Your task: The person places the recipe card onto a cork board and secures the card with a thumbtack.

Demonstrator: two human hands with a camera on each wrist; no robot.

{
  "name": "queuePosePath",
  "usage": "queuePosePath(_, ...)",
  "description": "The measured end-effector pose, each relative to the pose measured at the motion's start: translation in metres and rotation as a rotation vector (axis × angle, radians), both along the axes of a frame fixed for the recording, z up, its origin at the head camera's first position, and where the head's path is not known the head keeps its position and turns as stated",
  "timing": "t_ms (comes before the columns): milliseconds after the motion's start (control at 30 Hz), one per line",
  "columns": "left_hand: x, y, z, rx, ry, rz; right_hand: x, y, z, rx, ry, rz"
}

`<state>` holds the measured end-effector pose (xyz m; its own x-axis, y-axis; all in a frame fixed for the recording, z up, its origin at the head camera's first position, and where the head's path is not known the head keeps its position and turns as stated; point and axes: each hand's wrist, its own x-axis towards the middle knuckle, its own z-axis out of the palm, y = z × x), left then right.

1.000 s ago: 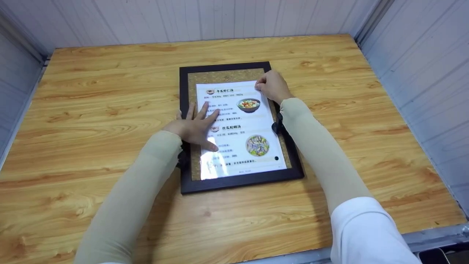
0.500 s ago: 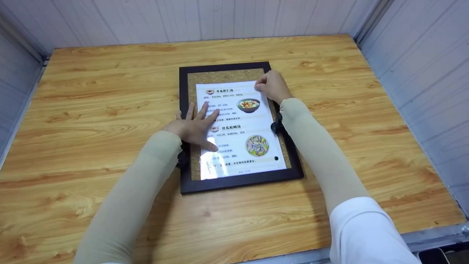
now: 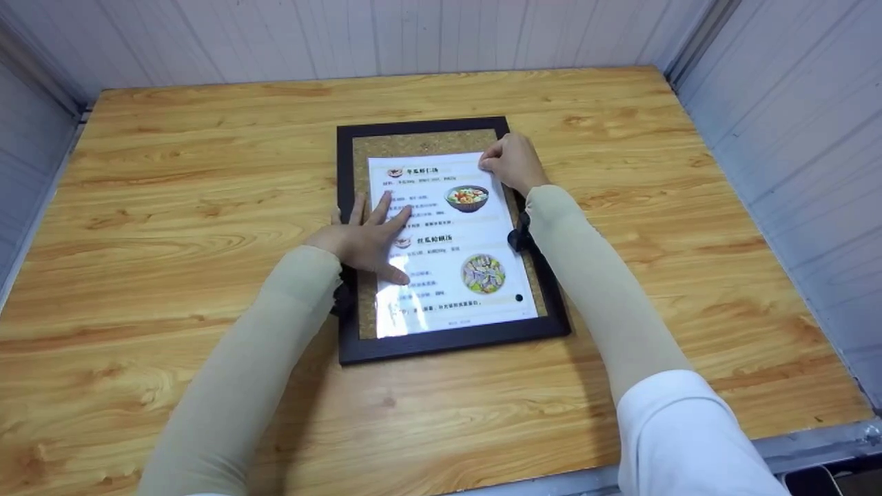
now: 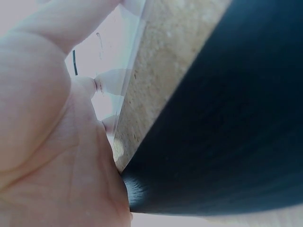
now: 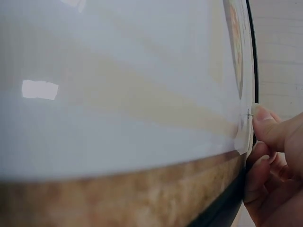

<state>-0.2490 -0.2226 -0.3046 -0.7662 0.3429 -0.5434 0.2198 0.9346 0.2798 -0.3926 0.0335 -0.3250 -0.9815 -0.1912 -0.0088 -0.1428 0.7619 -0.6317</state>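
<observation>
A glossy printed recipe sheet with two food pictures lies on a cork board in a black frame. My left hand rests with fingers spread on the sheet's left side; in the left wrist view its palm crosses the frame's edge. At the sheet's top right corner my right hand pinches a thumbtack. Its thin metal point shows between thumb tip and sheet in the right wrist view, while the fingers hide its head. A round black tack head sits near the sheet's lower right corner.
The framed board lies on a wood-grain table. Pale panelled walls stand behind it and at both sides. A grey metal edge runs along the near right side. Light glares off the sheet's lower left part.
</observation>
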Motion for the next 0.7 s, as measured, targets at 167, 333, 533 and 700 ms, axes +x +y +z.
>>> queuePosePath(167, 0.0000, 0.0003, 0.0005, -0.005, 0.000, -0.002, -0.0003, -0.0006, -0.0005, 0.009, 0.005, -0.001)
queuePosePath(333, -0.0007, 0.0003, 0.0003, -0.008, 0.003, -0.007, -0.0001, -0.0009, -0.0002, 0.021, 0.014, 0.001)
queuePosePath(533, -0.0010, -0.0003, 0.0000, -0.008, 0.006, -0.014, 0.0002, -0.0012, -0.0012, 0.004, 0.001, -0.012)
queuePosePath(700, -0.0001, -0.0013, 0.0008, -0.007, 0.013, -0.023, 0.0006, -0.0001, -0.0023, -0.033, -0.006, -0.025)
